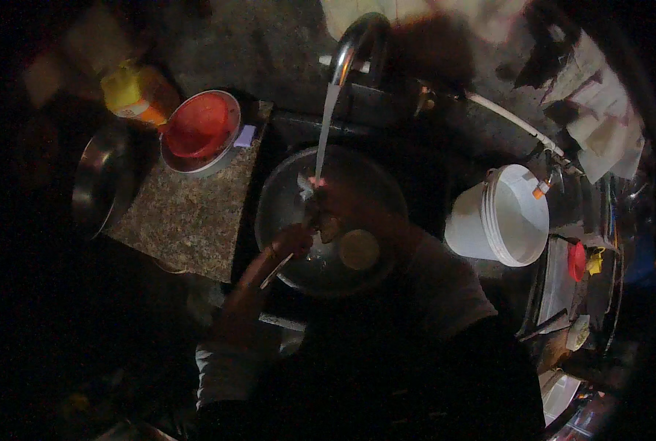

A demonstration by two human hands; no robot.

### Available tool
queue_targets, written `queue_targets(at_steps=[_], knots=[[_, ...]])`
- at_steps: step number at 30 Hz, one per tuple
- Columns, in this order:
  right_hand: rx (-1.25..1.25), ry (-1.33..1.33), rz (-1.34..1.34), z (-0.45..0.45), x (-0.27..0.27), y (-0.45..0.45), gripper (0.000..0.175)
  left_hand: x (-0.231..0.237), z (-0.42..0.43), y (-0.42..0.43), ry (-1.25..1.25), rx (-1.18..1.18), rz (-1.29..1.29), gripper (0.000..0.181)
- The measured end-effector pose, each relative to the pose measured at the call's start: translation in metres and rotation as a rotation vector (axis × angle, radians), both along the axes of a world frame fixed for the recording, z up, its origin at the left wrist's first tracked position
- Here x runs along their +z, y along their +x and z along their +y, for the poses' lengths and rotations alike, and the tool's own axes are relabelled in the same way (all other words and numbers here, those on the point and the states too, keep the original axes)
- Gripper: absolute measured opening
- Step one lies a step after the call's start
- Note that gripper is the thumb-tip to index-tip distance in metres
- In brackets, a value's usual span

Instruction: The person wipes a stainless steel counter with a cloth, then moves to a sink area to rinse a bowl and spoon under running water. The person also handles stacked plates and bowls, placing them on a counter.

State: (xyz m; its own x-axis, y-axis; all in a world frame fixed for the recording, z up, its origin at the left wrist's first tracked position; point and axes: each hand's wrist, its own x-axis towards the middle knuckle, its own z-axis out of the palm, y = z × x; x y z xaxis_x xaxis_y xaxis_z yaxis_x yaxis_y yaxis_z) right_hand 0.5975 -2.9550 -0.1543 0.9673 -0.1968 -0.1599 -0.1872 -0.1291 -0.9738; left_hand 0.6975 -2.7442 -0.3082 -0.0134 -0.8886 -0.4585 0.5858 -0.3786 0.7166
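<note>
Water runs from a curved metal tap (343, 66) into a large round metal basin (267, 182). Over the basin, my left hand (294, 240) is closed on a thin utensil whose pale handle (277, 271) sticks out below it towards the wrist. Just above and to the right, my right hand (333, 201) is in deep shadow near the stream; its fingers and any object in them are hard to make out. A small pink and white thing (312, 184) lies where the water lands. In the basin's lower right shows a round, yellowish disc-like item (359, 249).
On the left, a speckled stone counter (190, 220) holds a red bowl (198, 124) inside a pale-rimmed one, and a lilac block (245, 136). A metal pan (94, 184) and yellow-orange container (135, 99) stand beyond. A white plastic bucket (471, 220) is at right.
</note>
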Motion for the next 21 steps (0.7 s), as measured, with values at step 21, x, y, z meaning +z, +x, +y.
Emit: queue_targets(at_steps=[21], knots=[[-0.491,0.209,0.002,0.030,-0.058,-0.001,0.019,0.093,-0.028,-0.026,0.107,-0.433,-1.270,0.021]])
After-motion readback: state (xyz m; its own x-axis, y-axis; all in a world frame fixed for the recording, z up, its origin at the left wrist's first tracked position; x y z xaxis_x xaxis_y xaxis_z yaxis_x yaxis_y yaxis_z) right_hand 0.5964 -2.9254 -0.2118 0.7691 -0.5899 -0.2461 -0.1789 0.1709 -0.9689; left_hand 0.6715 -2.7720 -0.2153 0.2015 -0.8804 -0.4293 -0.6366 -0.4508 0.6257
